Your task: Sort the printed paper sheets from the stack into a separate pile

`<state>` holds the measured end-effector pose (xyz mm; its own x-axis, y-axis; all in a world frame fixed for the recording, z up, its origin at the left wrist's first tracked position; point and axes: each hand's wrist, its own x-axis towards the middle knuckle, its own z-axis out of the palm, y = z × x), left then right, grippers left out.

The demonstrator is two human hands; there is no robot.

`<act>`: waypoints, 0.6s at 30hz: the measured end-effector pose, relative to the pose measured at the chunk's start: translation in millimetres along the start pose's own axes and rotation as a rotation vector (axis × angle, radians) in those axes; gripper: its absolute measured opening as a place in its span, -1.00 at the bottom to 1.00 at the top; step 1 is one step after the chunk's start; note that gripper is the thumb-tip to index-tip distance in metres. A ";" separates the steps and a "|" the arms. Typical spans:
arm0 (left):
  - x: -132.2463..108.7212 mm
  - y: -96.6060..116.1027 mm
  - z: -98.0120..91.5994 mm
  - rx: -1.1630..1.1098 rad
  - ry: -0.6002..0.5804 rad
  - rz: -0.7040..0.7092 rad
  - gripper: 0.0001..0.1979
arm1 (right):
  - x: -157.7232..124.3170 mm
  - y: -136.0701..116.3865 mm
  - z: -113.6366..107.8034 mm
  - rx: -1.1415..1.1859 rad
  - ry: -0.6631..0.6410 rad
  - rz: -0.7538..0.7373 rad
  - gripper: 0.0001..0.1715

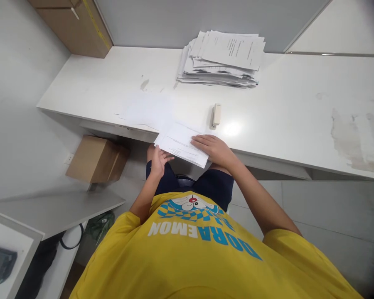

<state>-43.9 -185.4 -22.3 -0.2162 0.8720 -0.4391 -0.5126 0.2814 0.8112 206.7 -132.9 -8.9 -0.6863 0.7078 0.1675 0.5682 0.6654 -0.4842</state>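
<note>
A small set of printed sheets [179, 141] lies at the near edge of the white desk [283, 108], hanging partly over it. My right hand [213, 148] lies flat on the sheets' right side with fingers stretched out. My left hand [158, 160] is below the overhanging left corner, palm up and fingers spread, touching the paper from underneath. A white stapler [215, 115] stands just beyond the sheets. More blank sheets [145, 111] lie to the left of it.
A thick, messy stack of printed papers [224, 58] sits at the back of the desk. A cardboard box [95, 160] stands on the floor under the desk, another [77, 25] at the far left corner. A side shelf [59, 207] holds a dark device [0, 262].
</note>
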 end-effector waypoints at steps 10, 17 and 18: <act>1.9 -10.2 11.1 -0.027 -0.005 0.048 -0.68 | -48.7 -28.2 -8.1 0.281 0.340 0.275 -0.40; -11.9 -24.7 7.7 -0.105 -0.049 -0.010 -0.69 | -47.1 -78.5 38.5 1.254 0.570 0.901 -0.42; -14.4 -26.8 7.9 -0.097 -0.063 -0.005 -0.67 | -41.6 -80.9 40.2 1.327 0.552 0.876 -0.40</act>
<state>-20.5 -202.3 -34.7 -0.1624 0.8952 -0.4150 -0.5924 0.2479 0.7666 171.0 -225.7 -11.2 0.0003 0.9145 -0.4047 -0.2798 -0.3885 -0.8780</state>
